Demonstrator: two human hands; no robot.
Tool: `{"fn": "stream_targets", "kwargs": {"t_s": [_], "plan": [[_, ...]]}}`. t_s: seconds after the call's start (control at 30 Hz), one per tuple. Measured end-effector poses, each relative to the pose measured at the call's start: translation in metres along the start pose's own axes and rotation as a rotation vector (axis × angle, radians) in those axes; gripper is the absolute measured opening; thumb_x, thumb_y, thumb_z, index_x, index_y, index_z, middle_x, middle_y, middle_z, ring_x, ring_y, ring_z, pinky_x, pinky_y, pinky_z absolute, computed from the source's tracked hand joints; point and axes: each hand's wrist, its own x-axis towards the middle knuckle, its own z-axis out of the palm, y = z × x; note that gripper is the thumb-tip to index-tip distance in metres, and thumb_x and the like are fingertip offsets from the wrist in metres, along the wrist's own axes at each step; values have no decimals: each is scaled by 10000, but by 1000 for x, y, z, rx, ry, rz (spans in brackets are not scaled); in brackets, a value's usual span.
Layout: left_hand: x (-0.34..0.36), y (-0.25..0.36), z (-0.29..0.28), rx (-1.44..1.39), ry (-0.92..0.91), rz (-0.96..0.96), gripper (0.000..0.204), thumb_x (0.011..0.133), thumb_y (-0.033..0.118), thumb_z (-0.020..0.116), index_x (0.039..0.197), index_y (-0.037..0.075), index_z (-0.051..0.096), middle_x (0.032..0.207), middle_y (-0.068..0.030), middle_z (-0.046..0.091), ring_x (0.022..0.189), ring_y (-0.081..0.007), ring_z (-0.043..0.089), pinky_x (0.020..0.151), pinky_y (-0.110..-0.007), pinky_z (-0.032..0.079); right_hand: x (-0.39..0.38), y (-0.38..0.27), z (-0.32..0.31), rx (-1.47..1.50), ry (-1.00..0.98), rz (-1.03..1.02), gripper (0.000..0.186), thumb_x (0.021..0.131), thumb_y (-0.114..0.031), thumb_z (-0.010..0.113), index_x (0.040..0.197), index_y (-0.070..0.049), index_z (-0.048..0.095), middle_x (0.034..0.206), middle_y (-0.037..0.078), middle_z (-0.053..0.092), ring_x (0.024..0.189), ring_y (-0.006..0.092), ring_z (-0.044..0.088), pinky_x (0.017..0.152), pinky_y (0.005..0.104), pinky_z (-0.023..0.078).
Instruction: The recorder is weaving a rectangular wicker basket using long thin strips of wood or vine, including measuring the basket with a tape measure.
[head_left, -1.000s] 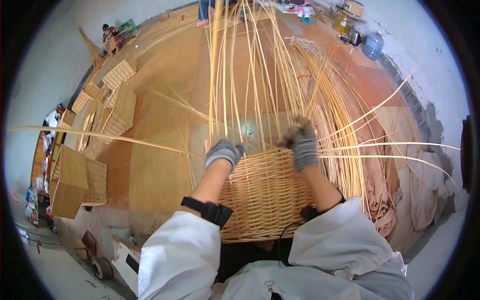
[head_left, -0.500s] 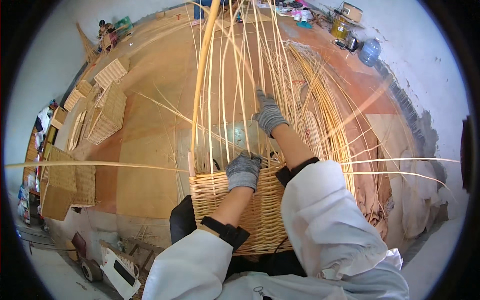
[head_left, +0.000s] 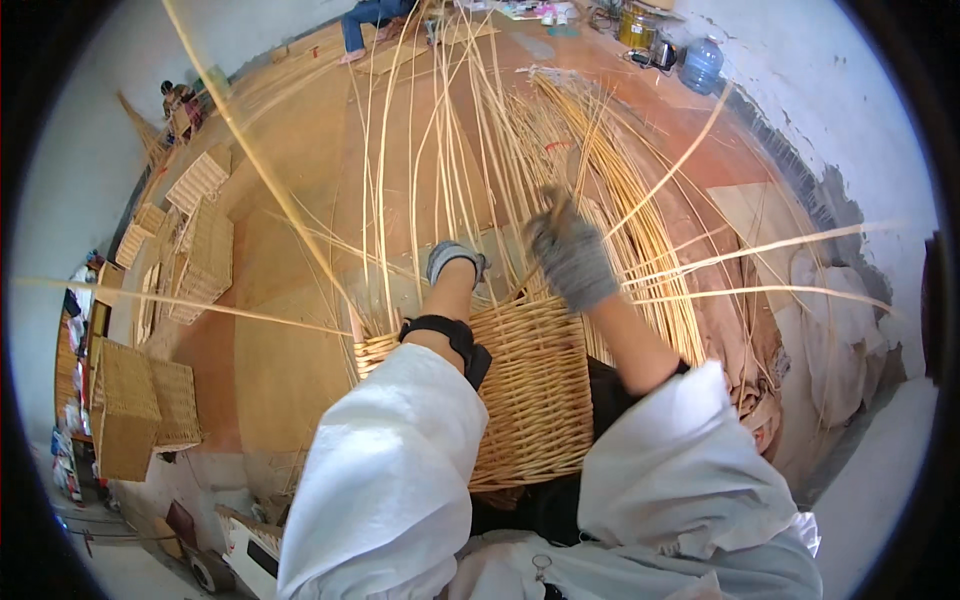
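A woven wicker basket [head_left: 530, 390] rests against my lap, its rim facing away from me. Long pale upright rods [head_left: 383, 190] rise from its far side. My left hand [head_left: 456, 262], in a grey knit glove, reaches over the rim among these rods; its fingers are mostly hidden behind the wrist. To the right, my right hand [head_left: 574, 258], gloved alike, is raised just above the rim's right end with its fingers curled. A wicker rod [head_left: 522, 287] bends up from the rim into this hand; the fingertips are smeared by motion.
A large bundle of loose rods [head_left: 625, 220] lies on the floor at right. Finished woven baskets [head_left: 207, 255] stand at left. A thick rod [head_left: 250, 150] and several others stick out sideways from the rim. A water jug [head_left: 702, 66] stands by the right wall. Two people sit farther back.
My right hand has come down and right, from the upright rods to near the rim's right end. My left hand has moved forward over the rim. The thick rod now leans left.
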Motion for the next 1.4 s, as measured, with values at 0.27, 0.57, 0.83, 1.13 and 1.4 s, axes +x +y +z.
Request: {"fn": "stream_targets", "kwargs": {"t_s": [0.27, 0.57, 0.83, 1.13, 1.4], "plan": [[-44, 11, 51, -269, 863, 797, 650, 679, 381, 733, 1166, 21, 499, 1174, -160, 539, 998, -293, 574, 863, -357, 456, -68, 79, -39, -106, -20, 749, 392, 774, -341, 569, 942, 13, 581, 702, 176, 633, 669, 318, 622, 656, 369, 500], [-70, 20, 78, -278, 70, 291, 371, 795, 362, 592, 943, 24, 630, 884, -174, 644, 812, -293, 620, 753, -385, 474, 61, 43, -10, -303, -387, 206, 368, 703, -286, 701, 921, -4, 609, 925, 192, 629, 891, 307, 602, 781, 371, 472], [-118, -37, 125, 62, 701, 929, 743, 659, 504, 692, 1211, 49, 491, 1140, -236, 516, 1085, -332, 489, 877, -419, 418, -47, 271, -73, 656, -710, 769, 244, 830, -269, 595, 1017, -116, 630, 904, 93, 648, 873, 271, 615, 763, 377, 505], [-99, 17, 85, -257, 50, 758, 406, 793, 339, 608, 1092, 66, 572, 1001, -126, 570, 915, -237, 538, 792, -334, 433, -58, 157, -113, 1076, -75, 1249, 144, 867, -51, 492, 969, 49, 473, 910, 226, 599, 820, 353, 621, 725, 438, 553], [-96, 59, 70, 31, -343, 508, 318, 826, 330, 560, 957, 44, 607, 855, -72, 622, 757, -230, 585, 710, -338, 456, -62, -8, -162, 874, -208, 575, 258, 875, -290, 538, 867, -33, 539, 877, 125, 622, 857, 278, 631, 538, 337, 548]]}}
